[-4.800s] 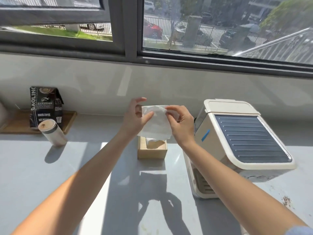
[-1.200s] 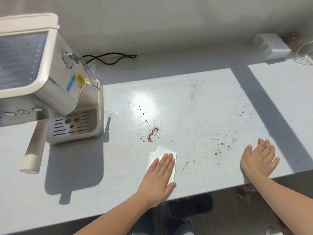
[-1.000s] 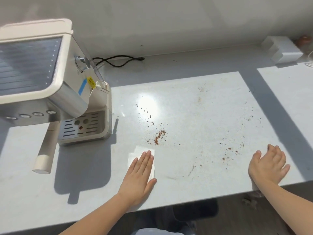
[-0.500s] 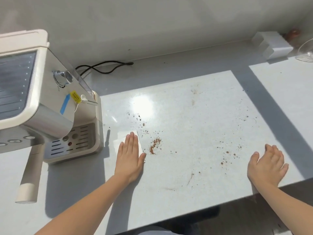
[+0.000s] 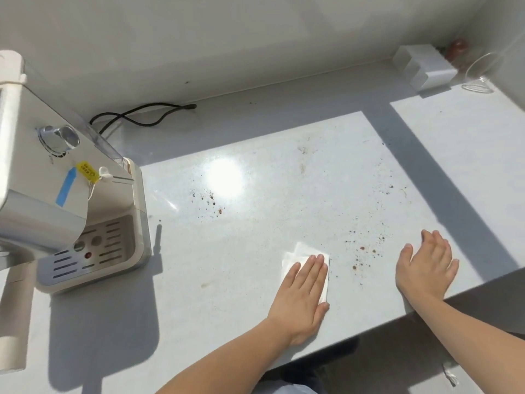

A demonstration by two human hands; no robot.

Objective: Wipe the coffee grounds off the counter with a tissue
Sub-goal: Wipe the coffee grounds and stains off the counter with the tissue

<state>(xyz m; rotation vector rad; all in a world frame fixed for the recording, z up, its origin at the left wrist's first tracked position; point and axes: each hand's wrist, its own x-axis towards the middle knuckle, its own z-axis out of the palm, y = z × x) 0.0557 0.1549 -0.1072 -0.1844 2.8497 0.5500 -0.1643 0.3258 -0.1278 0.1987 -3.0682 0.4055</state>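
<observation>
Right of the coffee machine (image 5: 71,200), the left hand (image 5: 302,294) presses flat on the tissue (image 5: 295,255), pinning it to the table (image 5: 255,155) for wiping. Beyond, the right hand (image 5: 426,265) lies open, empty, likely bracing; coffee grounds (image 5: 359,258) lie between them.

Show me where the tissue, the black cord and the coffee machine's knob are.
tissue (image 5: 295,255): head view, bare corner beyond the fingertips.
cord (image 5: 142,116): head view, middle of its loop.
knob (image 5: 66,136): head view, shiny front face.
</observation>
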